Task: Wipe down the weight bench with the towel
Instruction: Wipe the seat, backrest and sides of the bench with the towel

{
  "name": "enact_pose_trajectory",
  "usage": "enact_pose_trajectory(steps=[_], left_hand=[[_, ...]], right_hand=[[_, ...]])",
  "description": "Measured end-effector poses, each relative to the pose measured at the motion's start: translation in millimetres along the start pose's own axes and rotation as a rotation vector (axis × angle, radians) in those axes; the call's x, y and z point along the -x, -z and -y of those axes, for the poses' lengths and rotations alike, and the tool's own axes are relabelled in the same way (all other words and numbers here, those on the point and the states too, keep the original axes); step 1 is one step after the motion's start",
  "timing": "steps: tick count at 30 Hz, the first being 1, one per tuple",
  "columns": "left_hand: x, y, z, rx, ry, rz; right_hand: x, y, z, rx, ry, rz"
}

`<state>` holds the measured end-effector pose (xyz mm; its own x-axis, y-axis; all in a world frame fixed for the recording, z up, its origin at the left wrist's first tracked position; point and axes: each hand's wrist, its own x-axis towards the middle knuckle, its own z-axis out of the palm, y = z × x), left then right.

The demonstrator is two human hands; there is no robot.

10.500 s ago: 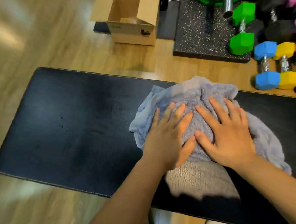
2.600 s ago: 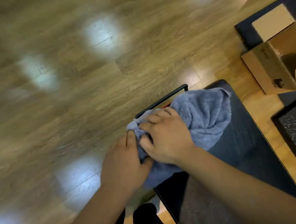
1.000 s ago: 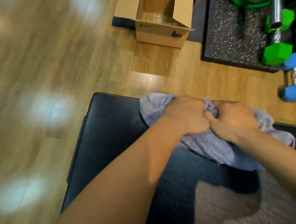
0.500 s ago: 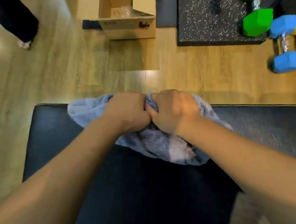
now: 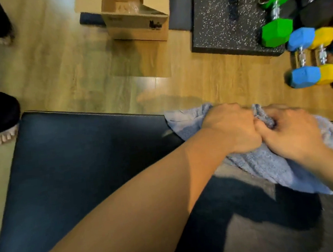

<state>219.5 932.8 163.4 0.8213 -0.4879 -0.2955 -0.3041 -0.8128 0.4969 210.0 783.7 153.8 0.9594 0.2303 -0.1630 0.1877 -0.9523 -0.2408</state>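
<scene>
The left hand [image 5: 231, 128] and right hand [image 5: 290, 134] are both curled tight on the towel [image 5: 267, 167], knuckles touching, bunching it up at the right middle of the frame. The towel lies on the far edge of the bench [image 5: 84, 164]. This looks like the wiping step. Next, I think, the hands must press down and push the towel over the dark part on the left

One head-worn view looks steeply down — close over the bench [image 5: 73, 165].

Black weight bench [image 5: 80, 166]; grey towel [image 5: 267, 167] bunched at far edge
</scene>
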Motion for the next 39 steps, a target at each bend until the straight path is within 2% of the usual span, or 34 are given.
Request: enact_pose_trajectory(steps=[5,10,13,16,19,24,28,39], left_hand=[[68.2,29.4,103.2,-0.022,0.133,-0.04],[137.9,57.4,195.4,-0.033,0.207,-0.025],[160.4,65.4,223.0,-0.047,0.303,-0.034],[156.8,55.6,220.5,-0.146,0.368,-0.129],[146.5,39.7,209.5,-0.239,0.378,-0.208],[113.3,26.1,155.7,-0.273,0.392,-0.212],[56.2,3.5,74.3,-0.208,0.43,-0.105],[-93.4,-54.0,-131.9,-0.225,0.313,-0.031]], right_hand=[[-32.3,-33.7,115.1,-0.05,0.053,0.122],[-64.1,-68.4,224.6,-0.032,0.161,0.159],[-76.5,-80.2,260.4,-0.06,0.225,0.185],[-79.3,-78.8,259.4,-0.107,0.221,0.188],[-74.2,-73.4,243.7,-0.171,0.276,0.195],[-58.3,-56.4,187.4,-0.213,0.287,0.121],[-42.1,-31.5,95.2,-0.204,0.206,0.121],[3.3,24.1,-152.5,-0.141,0.168,0.056]])
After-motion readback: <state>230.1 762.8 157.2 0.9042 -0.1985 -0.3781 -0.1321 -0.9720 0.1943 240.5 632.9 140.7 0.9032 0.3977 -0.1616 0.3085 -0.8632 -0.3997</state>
